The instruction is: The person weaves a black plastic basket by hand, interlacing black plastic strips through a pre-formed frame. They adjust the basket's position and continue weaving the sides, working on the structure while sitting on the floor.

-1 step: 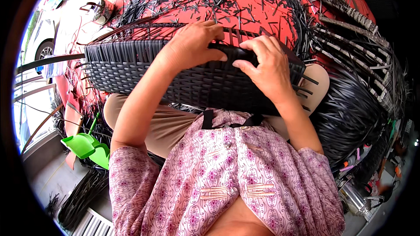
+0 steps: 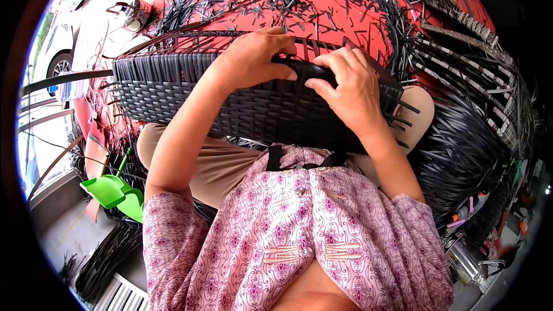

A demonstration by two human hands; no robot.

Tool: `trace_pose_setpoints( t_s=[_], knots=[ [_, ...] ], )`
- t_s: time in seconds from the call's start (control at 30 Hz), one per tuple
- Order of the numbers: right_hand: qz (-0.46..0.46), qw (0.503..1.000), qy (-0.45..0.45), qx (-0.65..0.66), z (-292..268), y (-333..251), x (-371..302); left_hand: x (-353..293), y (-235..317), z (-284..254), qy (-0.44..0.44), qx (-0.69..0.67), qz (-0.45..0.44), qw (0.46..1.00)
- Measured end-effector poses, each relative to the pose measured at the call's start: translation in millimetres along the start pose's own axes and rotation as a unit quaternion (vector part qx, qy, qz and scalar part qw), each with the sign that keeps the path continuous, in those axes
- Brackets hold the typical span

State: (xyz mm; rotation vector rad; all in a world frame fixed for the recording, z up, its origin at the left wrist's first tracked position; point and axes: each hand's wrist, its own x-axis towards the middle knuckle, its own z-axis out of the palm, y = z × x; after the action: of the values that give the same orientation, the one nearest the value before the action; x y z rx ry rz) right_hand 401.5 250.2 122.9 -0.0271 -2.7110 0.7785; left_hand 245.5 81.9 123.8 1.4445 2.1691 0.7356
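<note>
A green dustpan (image 2: 108,191) sits at the left, a white slatted piece (image 2: 122,296) below it on the grey floor (image 2: 57,230); a white car (image 2: 61,46) shows at upper left, a small container (image 2: 137,17) near it, a shiny container (image 2: 465,260) at lower right

Seemingly a weaving workshop, judging by the part-woven black wickerwork (image 2: 167,95), heaped strips (image 2: 461,144) and strewn offcuts (image 2: 396,37).

Right hand (image 2: 356,91) slightly further left
</note>
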Motion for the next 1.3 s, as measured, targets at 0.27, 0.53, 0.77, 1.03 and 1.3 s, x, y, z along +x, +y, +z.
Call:
trace_pose_setpoints(
  t_s=[0.27,0.53,0.77,1.03,1.3],
  knots=[
    [0.066,0.996,-0.047,-0.037,7,-11,16,14,-19,2,-0.056,-0.173,-0.005,0.983],
    [0.097,0.993,-0.069,-0.014,10,-14,15,0,-8,9,0.077,-0.071,0.142,0.984],
    [0.053,0.998,-0.026,-0.026,12,-16,18,-14,-27,-13,0.094,-0.013,0.074,0.993],
    [-0.017,0.998,-0.036,-0.058,34,-33,34,-18,-47,-21,-0.047,-0.087,0.046,0.994],
    [-0.010,0.989,-0.115,-0.091,29,-36,46,-5,-61,-18,-0.129,-0.109,0.015,0.986]
  ],
)
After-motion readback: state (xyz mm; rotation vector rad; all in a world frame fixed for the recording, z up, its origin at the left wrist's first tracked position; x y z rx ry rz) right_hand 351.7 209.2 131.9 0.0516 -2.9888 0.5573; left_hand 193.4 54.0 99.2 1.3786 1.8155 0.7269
